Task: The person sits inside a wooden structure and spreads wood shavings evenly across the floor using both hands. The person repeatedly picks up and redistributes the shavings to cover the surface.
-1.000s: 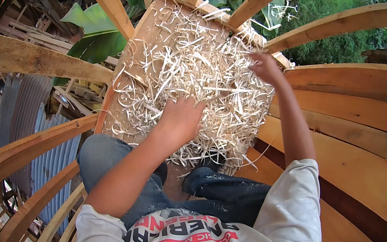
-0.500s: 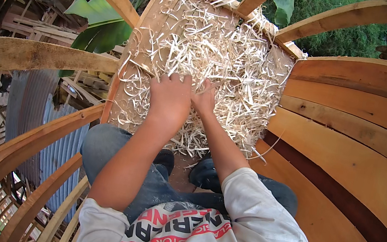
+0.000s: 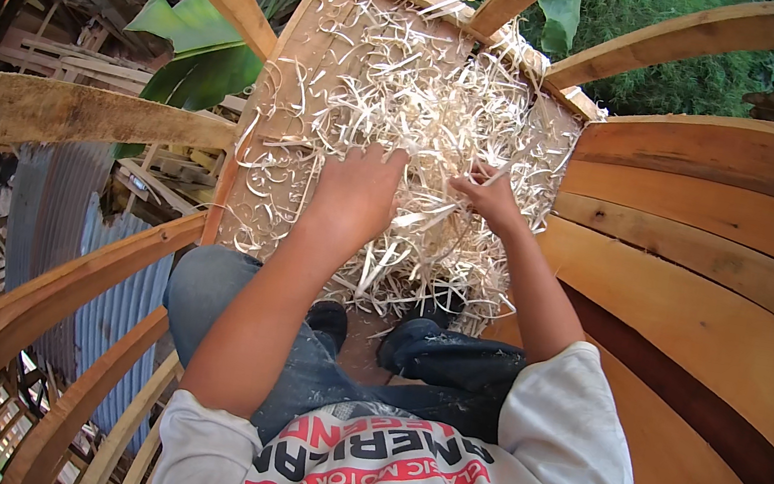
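Thin, pale, curled wood shavings [image 3: 428,112] lie in a thick heap on the brown plank floor in front of me. My left hand [image 3: 358,187] is over the left part of the heap, back of the hand up and fingers bent down. Whatever its fingers close on is hidden beneath them. To the right, my right hand [image 3: 488,197] is closed at the fingertips, and a thin pale strip [image 3: 442,212] appears to hang from them. Loose shavings surround both hands.
A slatted wooden railing [image 3: 92,119] bounds the left and far sides. At the right stands a wall of varnished boards [image 3: 712,233]. My bent legs [image 3: 207,290] are close below the heap. Beyond the railing are broad leaves [image 3: 195,49], corrugated sheets [image 3: 110,299] and stacked scrap wood.
My right hand has moved right, away from the left hand. My left hand has shifted slightly right. Some shavings near my right hand have been drawn along.
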`<act>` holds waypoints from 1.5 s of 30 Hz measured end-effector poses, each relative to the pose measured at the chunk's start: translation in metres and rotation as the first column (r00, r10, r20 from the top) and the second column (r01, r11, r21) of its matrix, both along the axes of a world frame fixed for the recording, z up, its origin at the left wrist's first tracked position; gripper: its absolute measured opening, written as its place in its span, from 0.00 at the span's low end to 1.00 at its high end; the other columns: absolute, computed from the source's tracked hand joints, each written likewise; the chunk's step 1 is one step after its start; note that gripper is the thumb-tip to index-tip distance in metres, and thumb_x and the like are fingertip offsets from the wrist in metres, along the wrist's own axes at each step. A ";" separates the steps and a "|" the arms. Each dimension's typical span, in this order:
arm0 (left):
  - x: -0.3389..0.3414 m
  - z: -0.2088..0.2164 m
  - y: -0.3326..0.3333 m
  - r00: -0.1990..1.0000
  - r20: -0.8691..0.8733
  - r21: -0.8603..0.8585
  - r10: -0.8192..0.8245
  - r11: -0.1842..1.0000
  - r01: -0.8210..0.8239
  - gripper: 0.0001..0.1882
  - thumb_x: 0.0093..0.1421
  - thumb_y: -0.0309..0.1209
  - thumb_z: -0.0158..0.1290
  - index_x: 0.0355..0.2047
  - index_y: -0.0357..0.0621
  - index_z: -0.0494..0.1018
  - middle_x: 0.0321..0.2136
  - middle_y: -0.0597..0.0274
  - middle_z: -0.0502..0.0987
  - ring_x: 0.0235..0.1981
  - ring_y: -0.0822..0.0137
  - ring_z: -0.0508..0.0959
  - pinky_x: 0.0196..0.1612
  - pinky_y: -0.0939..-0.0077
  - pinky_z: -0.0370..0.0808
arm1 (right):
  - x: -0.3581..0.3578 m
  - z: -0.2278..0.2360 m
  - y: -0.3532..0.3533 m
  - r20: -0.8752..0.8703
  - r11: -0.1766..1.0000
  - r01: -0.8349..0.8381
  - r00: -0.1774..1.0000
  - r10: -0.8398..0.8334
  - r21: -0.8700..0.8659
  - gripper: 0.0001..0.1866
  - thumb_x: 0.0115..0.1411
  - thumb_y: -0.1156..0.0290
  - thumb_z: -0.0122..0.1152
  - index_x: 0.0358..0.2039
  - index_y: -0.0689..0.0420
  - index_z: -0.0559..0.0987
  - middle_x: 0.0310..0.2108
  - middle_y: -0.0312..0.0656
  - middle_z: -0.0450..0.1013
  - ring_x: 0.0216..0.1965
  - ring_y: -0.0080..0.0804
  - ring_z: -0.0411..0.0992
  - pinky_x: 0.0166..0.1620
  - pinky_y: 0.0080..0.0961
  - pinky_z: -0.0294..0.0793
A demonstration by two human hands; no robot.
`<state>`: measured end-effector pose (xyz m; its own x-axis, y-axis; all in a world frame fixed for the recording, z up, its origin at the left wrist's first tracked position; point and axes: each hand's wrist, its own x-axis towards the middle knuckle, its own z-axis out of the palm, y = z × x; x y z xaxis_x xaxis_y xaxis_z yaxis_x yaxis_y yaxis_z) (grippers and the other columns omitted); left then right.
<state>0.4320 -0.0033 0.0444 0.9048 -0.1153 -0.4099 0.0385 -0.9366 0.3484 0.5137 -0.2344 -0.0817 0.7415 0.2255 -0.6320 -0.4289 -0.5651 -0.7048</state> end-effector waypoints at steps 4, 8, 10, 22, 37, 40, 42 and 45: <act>0.009 -0.001 -0.014 0.978 0.203 -0.278 -0.051 0.955 0.107 0.37 0.53 0.32 0.62 0.62 0.51 0.59 0.56 0.46 0.66 0.57 0.47 0.68 0.59 0.58 0.67 | 0.010 0.070 -0.027 -0.063 0.999 -0.035 0.997 0.034 -0.026 0.25 0.52 0.67 0.69 0.46 0.69 0.74 0.35 0.46 0.76 0.32 0.28 0.75 0.28 0.24 0.74; 0.016 -0.003 -0.025 0.932 0.355 -0.401 -0.076 0.888 0.225 0.34 0.53 0.34 0.61 0.60 0.52 0.63 0.55 0.46 0.68 0.55 0.47 0.70 0.57 0.58 0.69 | -0.021 0.114 -0.032 0.162 0.997 0.059 0.985 -0.065 0.040 0.22 0.54 0.70 0.67 0.46 0.69 0.75 0.37 0.45 0.77 0.36 0.25 0.75 0.34 0.24 0.75; 0.015 -0.004 -0.030 0.912 0.403 -0.429 -0.082 0.862 0.268 0.29 0.54 0.35 0.61 0.57 0.51 0.67 0.52 0.48 0.71 0.53 0.48 0.72 0.54 0.59 0.70 | -0.035 0.146 -0.028 0.176 0.990 0.057 0.981 -0.079 0.127 0.20 0.55 0.72 0.65 0.46 0.69 0.76 0.37 0.44 0.77 0.37 0.24 0.75 0.37 0.23 0.75; 0.014 -0.017 -0.023 0.995 -0.033 -0.230 -0.093 0.970 0.083 0.17 0.53 0.30 0.58 0.44 0.45 0.71 0.38 0.52 0.75 0.41 0.51 0.76 0.45 0.58 0.73 | -0.031 0.193 -0.049 0.469 0.914 0.296 0.789 -0.397 0.277 0.12 0.58 0.77 0.62 0.44 0.65 0.78 0.35 0.37 0.77 0.34 0.17 0.73 0.38 0.16 0.73; 0.033 0.013 -0.053 0.953 -0.285 -0.871 -0.099 0.442 -0.215 0.14 0.60 0.36 0.58 0.33 0.35 0.77 0.26 0.64 0.79 0.28 0.76 0.75 0.34 0.77 0.72 | -0.038 0.185 -0.043 0.062 0.698 0.434 0.824 -0.563 0.570 0.09 0.61 0.77 0.58 0.42 0.62 0.74 0.36 0.41 0.74 0.35 0.25 0.75 0.30 0.24 0.81; 0.037 0.017 -0.053 0.968 -0.250 -0.832 -0.021 0.516 -0.203 0.13 0.61 0.36 0.57 0.33 0.35 0.77 0.25 0.65 0.78 0.28 0.77 0.74 0.33 0.78 0.71 | -0.033 0.189 -0.046 0.088 0.638 0.455 0.769 -0.634 0.621 0.08 0.61 0.79 0.56 0.42 0.61 0.72 0.36 0.42 0.73 0.33 0.27 0.76 0.28 0.26 0.81; 0.038 0.008 -0.053 0.969 -0.247 -0.850 -0.003 0.481 -0.215 0.12 0.61 0.35 0.56 0.33 0.35 0.76 0.25 0.65 0.78 0.28 0.76 0.75 0.34 0.79 0.72 | -0.031 0.195 -0.048 0.197 0.608 0.465 0.667 -0.719 0.644 0.07 0.62 0.78 0.55 0.42 0.60 0.72 0.36 0.42 0.73 0.33 0.27 0.76 0.29 0.26 0.81; 0.041 -0.005 -0.057 0.955 -0.278 -0.875 0.099 0.385 -0.295 0.11 0.62 0.33 0.55 0.33 0.36 0.75 0.25 0.63 0.79 0.29 0.76 0.77 0.36 0.79 0.73 | -0.026 0.200 -0.058 0.392 0.624 0.451 0.508 -0.767 0.638 0.05 0.64 0.76 0.55 0.40 0.59 0.72 0.35 0.42 0.73 0.34 0.27 0.75 0.31 0.27 0.82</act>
